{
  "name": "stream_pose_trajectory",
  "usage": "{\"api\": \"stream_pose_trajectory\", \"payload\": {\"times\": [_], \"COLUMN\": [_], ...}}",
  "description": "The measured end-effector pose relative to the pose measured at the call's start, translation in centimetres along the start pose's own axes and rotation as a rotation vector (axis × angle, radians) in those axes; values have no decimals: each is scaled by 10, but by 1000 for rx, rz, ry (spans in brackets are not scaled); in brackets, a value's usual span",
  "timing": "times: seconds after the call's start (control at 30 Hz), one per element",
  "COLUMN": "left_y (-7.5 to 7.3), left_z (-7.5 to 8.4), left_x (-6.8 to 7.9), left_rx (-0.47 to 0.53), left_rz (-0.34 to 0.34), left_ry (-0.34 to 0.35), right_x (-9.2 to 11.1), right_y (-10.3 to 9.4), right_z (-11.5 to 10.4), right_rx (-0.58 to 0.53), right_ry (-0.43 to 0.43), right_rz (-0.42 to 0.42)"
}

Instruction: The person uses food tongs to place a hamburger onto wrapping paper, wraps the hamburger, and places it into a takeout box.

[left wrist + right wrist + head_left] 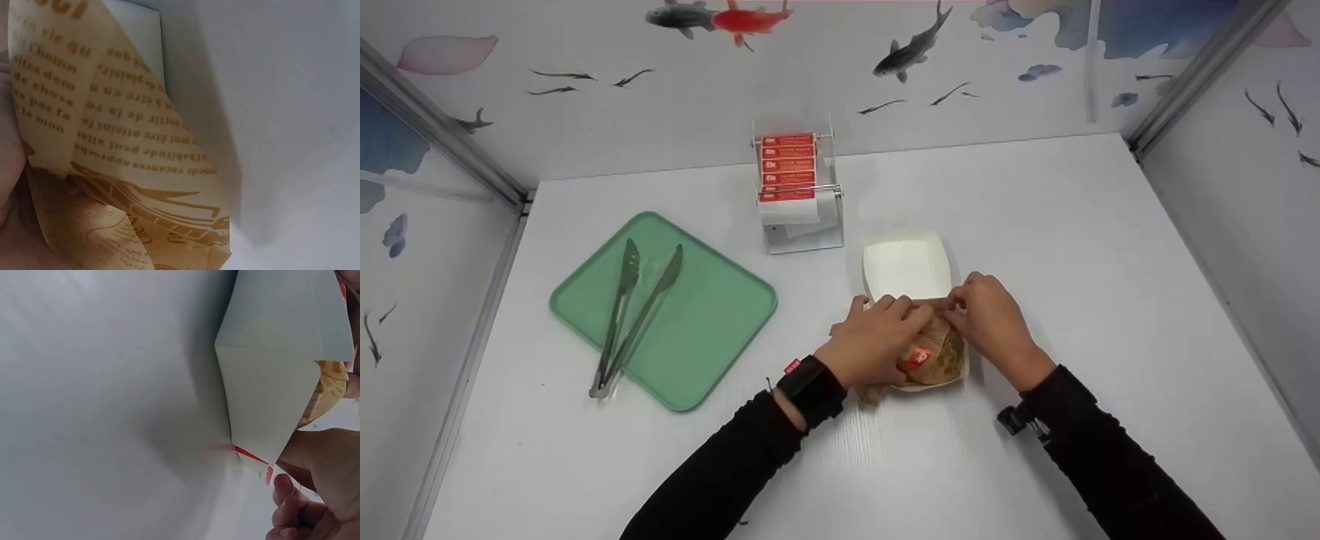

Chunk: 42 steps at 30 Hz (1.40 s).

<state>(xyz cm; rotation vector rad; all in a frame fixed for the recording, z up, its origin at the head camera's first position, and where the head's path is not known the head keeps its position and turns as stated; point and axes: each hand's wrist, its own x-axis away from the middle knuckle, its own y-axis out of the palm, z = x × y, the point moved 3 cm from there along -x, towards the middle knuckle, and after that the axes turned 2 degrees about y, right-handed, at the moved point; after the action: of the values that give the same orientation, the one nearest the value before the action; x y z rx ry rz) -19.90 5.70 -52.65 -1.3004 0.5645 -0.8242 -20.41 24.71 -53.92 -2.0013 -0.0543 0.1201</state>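
Note:
An open white clamshell box (907, 266) stands with its lid folded back toward the wall. In its near half sits a rounded bundle in brown printed paper (943, 364), sealed with a red sticker (916, 358). My left hand (877, 341) grips the bundle from the left, fingers bent over the top, thumb on the near side. A loose flap of the wrapper (146, 124) sticks out past that palm. At the far right corner of the box, my right hand (992, 321) pinches the wrapper's far edge. The right wrist view shows its thumb partly hidden behind the box wall (270, 399).
On the left lies a green tray (712, 330) with metal tongs (619, 315) across it, their handle end past its near edge. A metal dispenser holding a roll of red and white labels (787, 169) stands behind the box, against the patterned back wall (810, 82).

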Motion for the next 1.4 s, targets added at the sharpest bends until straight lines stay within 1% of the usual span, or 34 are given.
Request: {"api": "stream_pose_trajectory", "payload": {"times": [0.07, 0.13, 0.23, 0.3, 0.37, 0.43, 0.57, 0.67, 0.73, 0.77, 0.83, 0.97, 1.0, 1.07, 1.17, 1.27, 1.4], "left_y": [0, 0, 0, 0, -1, -2, -2, -2, 0, 0, 1, 1, 1, 1, 2, 3, 4], "left_z": [1, 2, 3, 4, 4, 4, 5, 4, 3, 2, 2, 3, 3, 4, 3, 2, 0], "left_x": [-1, -1, 0, 0, 1, 1, 2, 3, 3, 3, 3, 3, 4, 4, 6, 6, 8], "left_rx": [-1, -7, -18, -27, -30, -24, -4, 9, 17, 18, 5, -22, -27, -23, -12, 9, 61], "left_rz": [-2, -7, -7, -5, 1, 7, 15, 15, 13, 11, 17, 37, 45, 56, 68, 73, 100], "left_ry": [0, -1, -1, -3, -3, -2, 3, -2, -5, -6, -8, -8, -5, 5, 19, 25, 29], "right_x": [0, 3, 10, 16, 23, 30, 39, 40, 40, 40, 40, 46, 49, 53, 58, 61, 61], "right_y": [2, 3, 3, 3, 4, 7, 14, 19, 20, 20, 18, 16, 17, 19, 25, 29, 35], "right_z": [1, 2, 2, 0, -2, -4, -8, -9, -10, -10, -11, -17, -19, -25, -32, -36, -36], "right_rx": [-19, -63, -175, -241, -267, -251, -163, -134, -153, -175, -255, -432, -462, -481, -460, -406, -340], "right_ry": [15, 11, -12, -31, -44, -49, -52, -35, -28, -25, -2, 90, 120, 136, 112, 66, 38], "right_rz": [-35, -81, -138, -158, -149, -122, -41, -37, -50, -60, -100, -204, -229, -252, -233, -174, -108]}}
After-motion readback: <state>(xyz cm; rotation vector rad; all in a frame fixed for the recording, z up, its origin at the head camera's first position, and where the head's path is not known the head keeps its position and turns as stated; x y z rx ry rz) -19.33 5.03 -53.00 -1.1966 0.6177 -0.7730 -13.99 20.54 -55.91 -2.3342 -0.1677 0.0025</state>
